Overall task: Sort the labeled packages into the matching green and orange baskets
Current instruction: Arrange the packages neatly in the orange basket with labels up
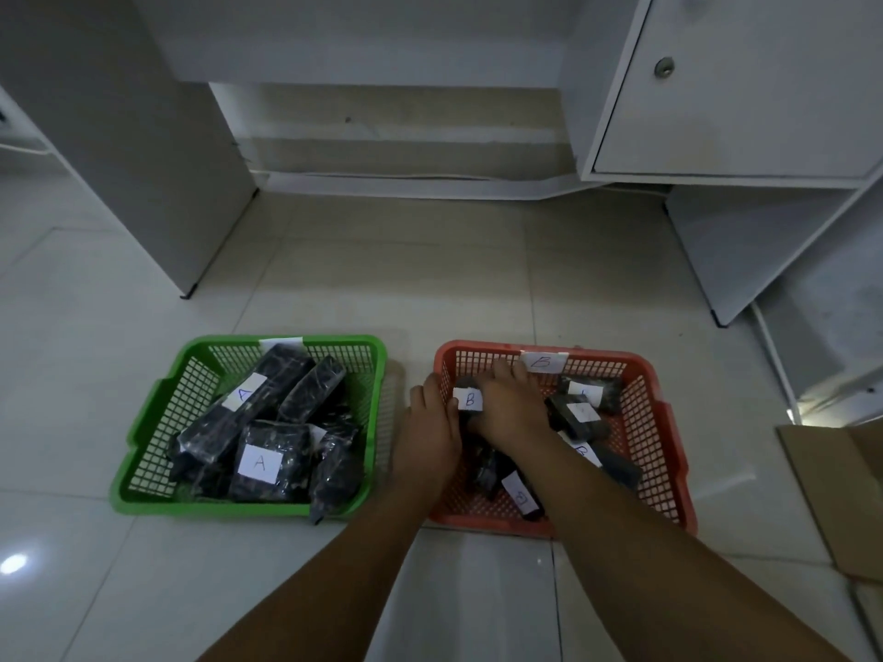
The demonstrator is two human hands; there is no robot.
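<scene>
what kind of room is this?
Probably a home or small office room, worked on the floor: pale glossy floor tiles, a white desk with a door cabinet, and a cardboard box at the right edge.

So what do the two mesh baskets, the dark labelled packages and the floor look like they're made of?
The green mesh basket and orange mesh basket look like moulded plastic: uniform colour, gridded walls, smooth rims. The dark packages seem wrapped in glossy clear film, judging by crinkled highlights, with white paper labels handwritten in pen. The pale floor looks like polished tile: grout lines, a light reflection.
</scene>
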